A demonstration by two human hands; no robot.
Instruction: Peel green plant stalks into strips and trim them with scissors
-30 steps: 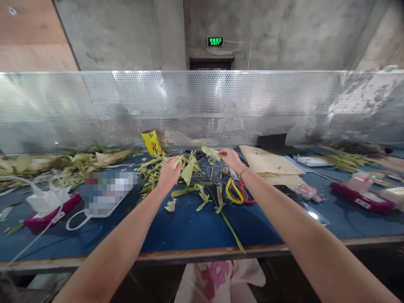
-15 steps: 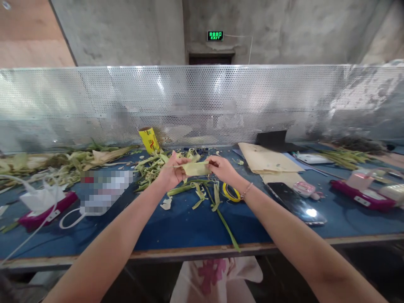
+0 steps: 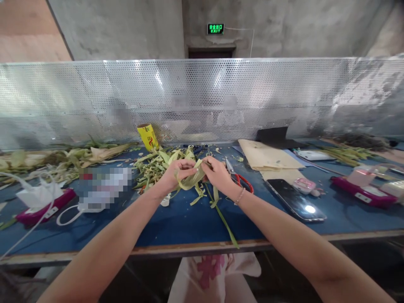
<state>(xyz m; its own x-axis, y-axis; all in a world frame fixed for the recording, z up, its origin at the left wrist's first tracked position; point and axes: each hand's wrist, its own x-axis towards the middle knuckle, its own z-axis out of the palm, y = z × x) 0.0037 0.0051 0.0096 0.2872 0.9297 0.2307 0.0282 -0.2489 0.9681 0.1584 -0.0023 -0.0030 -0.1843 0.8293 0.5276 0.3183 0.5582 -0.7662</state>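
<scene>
Between my two hands a pale green corn husk [image 3: 189, 182] is bent into a curve above the blue table. The fingers of my left hand [image 3: 178, 173] are closed on its left part. My right hand [image 3: 217, 173] pinches its upper right end, with the fingertips of both hands close together. Behind and left of my left hand lies a heap of husk strips [image 3: 151, 168]. Loose strips and a long green stalk [image 3: 225, 225] lie below my hands. Red-handled scissors [image 3: 244, 183] rest just right of my right hand, partly hidden by the wrist.
A yellow can-shaped tube [image 3: 147, 136] stands behind the heap. Brown paper [image 3: 268, 155], a black phone [image 3: 295, 200] and a pink case [image 3: 304, 185] lie to the right. Purple power strips [image 3: 362, 191] sit at both sides. A perforated metal screen [image 3: 202, 97] closes off the back.
The husk, stretched flat between my hands before, is now folded into a curve. My hands have come closer together. The red-handled scissors now show beside my right wrist, where a yellow loop was visible.
</scene>
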